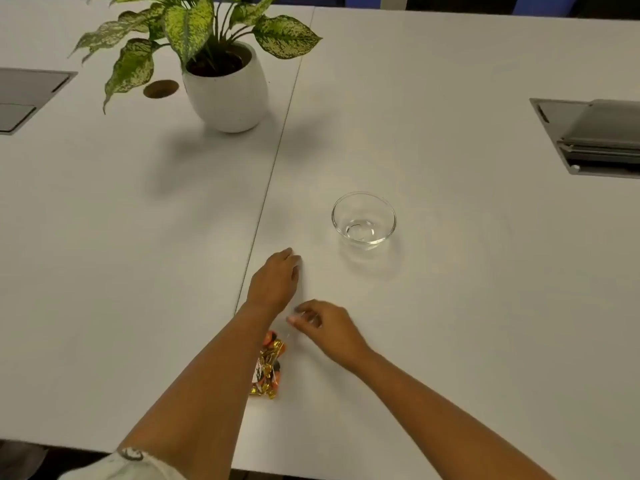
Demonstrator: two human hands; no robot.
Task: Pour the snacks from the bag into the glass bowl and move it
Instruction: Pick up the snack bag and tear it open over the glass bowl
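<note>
1. Sleeve [131,462]: pale cuff at the near edge, on the left forearm.
2. Bag of snacks [269,370]: clear bag, mostly see-through, with orange and gold wrapped pieces gathered at its near end; lies flat on the worktop [450,341], partly under the left forearm. Its far end is hard to make out against the white surface.
3. Right hand [329,329]: fingers curled, tips pinched together at what appears to be the bag's clear upper part; a firm grip cannot be confirmed.
4. Left hand [275,280]: knuckles up, fingers bent down onto the worktop just beyond the right hand, seemingly at the bag's far edge; whether it holds the film cannot be told.
5. Glass bowl [363,218]: empty, upright, beyond and to the right of both hands, apart from them.
6. Potted plant [227,88]: white pot, speckled leaves, far left, well apart.
7. Cable hatches [588,136]: set into the worktop at both far sides.
8. Handling note: judged stage is opening or gathering the bag. Best practice: grip both sides of the mouth, lift with the snacks hanging low, bring the mouth over the bowl's centre, tip slowly so pieces do not bounce out.
</note>
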